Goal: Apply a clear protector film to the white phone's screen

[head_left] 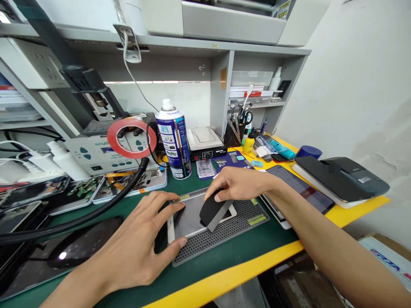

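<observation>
A phone (189,216) with a white frame and grey surface lies flat on a grey perforated mat (205,244). My left hand (144,233) spans the phone's left end, fingers on the far side and thumb at the near edge. In my right hand (233,184) is a black scraper (211,209) with a grey straight edge, tilted over the right part of the phone. The scraper and fingers hide some of that part. Whether its edge presses on the surface I cannot tell.
Behind the mat stand a blue spray can (174,141) and a red tape roll (131,137). A black hose (128,192) crosses the left side. Beside my right forearm lies a tablet-like device (302,190). The bench has a yellow front edge (224,280).
</observation>
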{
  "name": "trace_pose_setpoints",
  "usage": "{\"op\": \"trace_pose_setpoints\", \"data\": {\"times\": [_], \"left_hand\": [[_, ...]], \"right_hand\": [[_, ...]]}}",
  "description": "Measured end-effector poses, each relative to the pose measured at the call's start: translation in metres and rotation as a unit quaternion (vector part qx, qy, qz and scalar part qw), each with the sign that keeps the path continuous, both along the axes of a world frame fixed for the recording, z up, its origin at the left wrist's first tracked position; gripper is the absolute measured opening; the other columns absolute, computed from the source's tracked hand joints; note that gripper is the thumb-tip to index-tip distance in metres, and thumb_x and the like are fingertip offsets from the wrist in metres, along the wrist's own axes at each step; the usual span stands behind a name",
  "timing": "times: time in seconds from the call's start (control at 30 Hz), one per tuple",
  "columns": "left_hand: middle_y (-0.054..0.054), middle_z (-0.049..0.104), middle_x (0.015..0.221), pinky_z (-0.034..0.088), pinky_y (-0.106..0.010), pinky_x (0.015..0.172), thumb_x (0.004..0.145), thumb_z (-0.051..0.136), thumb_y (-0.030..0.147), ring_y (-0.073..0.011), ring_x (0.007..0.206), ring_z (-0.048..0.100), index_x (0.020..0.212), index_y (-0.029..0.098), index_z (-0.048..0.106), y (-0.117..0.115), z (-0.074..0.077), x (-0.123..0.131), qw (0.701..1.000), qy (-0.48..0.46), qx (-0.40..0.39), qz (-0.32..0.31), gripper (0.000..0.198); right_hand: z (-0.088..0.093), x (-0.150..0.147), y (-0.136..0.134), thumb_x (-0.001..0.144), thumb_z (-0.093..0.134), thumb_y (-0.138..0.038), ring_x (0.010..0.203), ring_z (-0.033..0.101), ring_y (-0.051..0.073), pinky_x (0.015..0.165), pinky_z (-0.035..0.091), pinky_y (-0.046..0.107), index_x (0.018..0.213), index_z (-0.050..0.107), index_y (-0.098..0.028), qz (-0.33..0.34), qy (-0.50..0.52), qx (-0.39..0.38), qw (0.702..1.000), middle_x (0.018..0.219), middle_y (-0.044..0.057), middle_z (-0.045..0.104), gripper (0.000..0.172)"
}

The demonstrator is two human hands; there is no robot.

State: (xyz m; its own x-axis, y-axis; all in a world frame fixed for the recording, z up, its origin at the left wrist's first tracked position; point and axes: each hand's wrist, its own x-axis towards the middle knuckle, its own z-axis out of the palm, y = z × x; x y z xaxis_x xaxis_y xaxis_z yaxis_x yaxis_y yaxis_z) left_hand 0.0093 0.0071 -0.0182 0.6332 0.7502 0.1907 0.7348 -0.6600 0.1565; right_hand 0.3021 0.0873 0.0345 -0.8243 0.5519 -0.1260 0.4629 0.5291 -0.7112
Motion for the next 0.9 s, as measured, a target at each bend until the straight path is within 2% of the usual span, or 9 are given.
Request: {"op": "trace_pose_setpoints", "data": {"times": [0.2, 0.4, 0.5, 0.67, 0.9], "left_hand": [[-0.01, 0.053, 0.143, 0.048, -0.049, 0.102, 0.09, 0.063, 0.043, -0.0346, 0.13, 0.049, 0.136, 0.028, 0.057, -0.002, 0.001, 0.003, 0.998, -0.017, 0.048, -0.023, 0.049], [-0.008, 0.057, 0.143, 0.045, -0.047, 0.108, 0.089, 0.064, 0.035, -0.0324, 0.136, 0.045, 0.135, 0.026, 0.059, -0.014, 0.007, 0.011, 0.991, -0.014, 0.084, -0.102, 0.046], [-0.008, 0.062, 0.14, 0.045, -0.048, 0.111, 0.089, 0.063, 0.033, -0.0323, 0.134, 0.049, 0.134, 0.025, 0.061, -0.018, 0.008, 0.017, 0.987, -0.012, 0.091, -0.13, 0.046], [-0.007, 0.064, 0.137, 0.05, -0.048, 0.106, 0.09, 0.061, 0.035, -0.0313, 0.128, 0.056, 0.135, 0.027, 0.061, -0.019, 0.008, 0.02, 0.989, 0.002, 0.069, -0.133, 0.046], [-0.005, 0.064, 0.138, 0.051, -0.047, 0.105, 0.091, 0.06, 0.036, -0.0302, 0.128, 0.057, 0.135, 0.029, 0.06, -0.019, 0.009, 0.019, 0.99, 0.001, 0.051, -0.13, 0.044]], "right_hand": [[-0.001, 0.0, 0.001, 0.09, 0.059, -0.016, 0.085, 0.071, 0.017, 0.068, 0.05, 0.021, 0.112, 0.08, -0.016, 0.004, 0.003, 0.0, 1.0, 0.113, 0.007, 0.077, 0.03], [-0.002, 0.0, 0.001, 0.089, 0.059, -0.015, 0.087, 0.071, 0.019, 0.068, 0.05, 0.022, 0.111, 0.08, -0.015, 0.008, 0.011, -0.003, 1.0, 0.112, 0.007, 0.078, 0.031], [-0.003, 0.0, 0.002, 0.087, 0.06, -0.013, 0.086, 0.07, 0.019, 0.068, 0.05, 0.022, 0.111, 0.08, -0.015, 0.009, 0.014, 0.003, 1.0, 0.111, 0.006, 0.078, 0.031], [-0.002, 0.0, 0.001, 0.088, 0.059, -0.013, 0.086, 0.07, 0.019, 0.07, 0.051, 0.022, 0.112, 0.08, -0.014, 0.008, 0.01, 0.001, 1.0, 0.111, 0.006, 0.078, 0.032], [0.001, 0.002, 0.001, 0.087, 0.059, -0.011, 0.088, 0.07, 0.019, 0.07, 0.051, 0.022, 0.11, 0.08, -0.014, 0.018, 0.001, -0.017, 1.0, 0.112, 0.007, 0.077, 0.031]]}}
